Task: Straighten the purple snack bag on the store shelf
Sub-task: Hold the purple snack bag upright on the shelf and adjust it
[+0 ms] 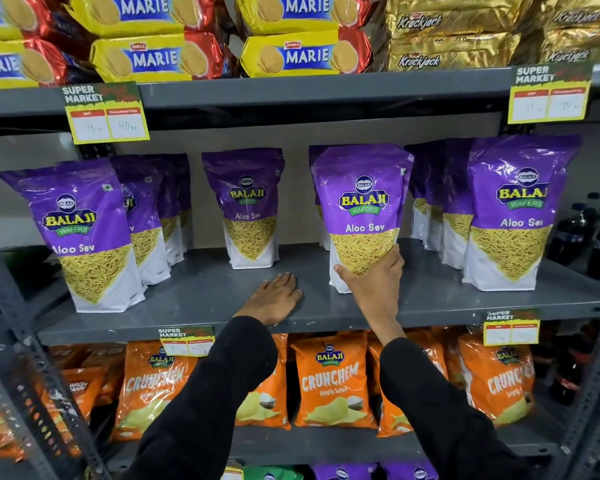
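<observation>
A: While the left hand [274, 297] lies flat and released on the grey shelf [201, 292], palm down with fingers spread, the right hand [378, 275] grasps the lower front of a purple snack bag [361, 202].

B: Where does that bag stand?

A: On the middle shelf, right of centre, upright with a slight tilt, its label facing out. The thumb wraps round the bag's lower left edge; the fingers press against the right side of the yellow window. The bag's bottom corner shows just left of the wrist, touching the shelf.

B: And around it?

A: More purple bags of the same kind: one [246, 206] standing alone further back to the left, a row [84, 230] at the far left, another group [513, 209] at the right. The held bag sits apart from each of them, nearer the shelf's front edge than the lone one.

B: Above and below?

A: Yellow biscuit packs [146, 57] and gold ones [447, 50] on the shelf above; orange crisp bags [329, 379] on the one below. Yellow price tags [106, 116] hang from the shelf edges. Dark drink bottles [579, 233] stand at the far right. Both arms wear black sleeves [447, 403].
</observation>
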### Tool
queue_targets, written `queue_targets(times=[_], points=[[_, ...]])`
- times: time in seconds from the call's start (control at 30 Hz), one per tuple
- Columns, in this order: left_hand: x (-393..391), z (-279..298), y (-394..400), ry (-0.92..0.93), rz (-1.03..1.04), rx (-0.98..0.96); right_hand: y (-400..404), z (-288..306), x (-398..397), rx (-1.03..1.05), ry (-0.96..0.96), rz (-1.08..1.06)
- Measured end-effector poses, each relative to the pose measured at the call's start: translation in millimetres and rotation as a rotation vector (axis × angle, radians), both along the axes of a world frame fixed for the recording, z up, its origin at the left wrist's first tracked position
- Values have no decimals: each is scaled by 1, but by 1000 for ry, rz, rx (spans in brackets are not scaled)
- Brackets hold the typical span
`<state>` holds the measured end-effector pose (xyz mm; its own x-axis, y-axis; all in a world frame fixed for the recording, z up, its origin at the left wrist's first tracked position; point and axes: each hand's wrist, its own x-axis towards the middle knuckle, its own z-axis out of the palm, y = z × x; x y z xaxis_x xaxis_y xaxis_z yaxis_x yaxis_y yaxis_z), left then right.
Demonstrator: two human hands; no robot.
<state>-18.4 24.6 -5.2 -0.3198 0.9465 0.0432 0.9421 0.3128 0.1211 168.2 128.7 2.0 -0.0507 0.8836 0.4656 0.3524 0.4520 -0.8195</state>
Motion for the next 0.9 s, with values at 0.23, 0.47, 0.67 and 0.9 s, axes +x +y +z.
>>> queue_targets(times=[0.23,0.47,0.67,0.9], points=[[0,0,1,-3,10,-8,0,-1,3,22,-13,17],[2,2,1,-1,21,-10,-3,-3,0,40,-59,0],[3,3,0,4,18,-10,-3,-3,-1,44,-56,-10],[1,2,2,-6,26,-1,0,-4,-2,46,-57,-17]])
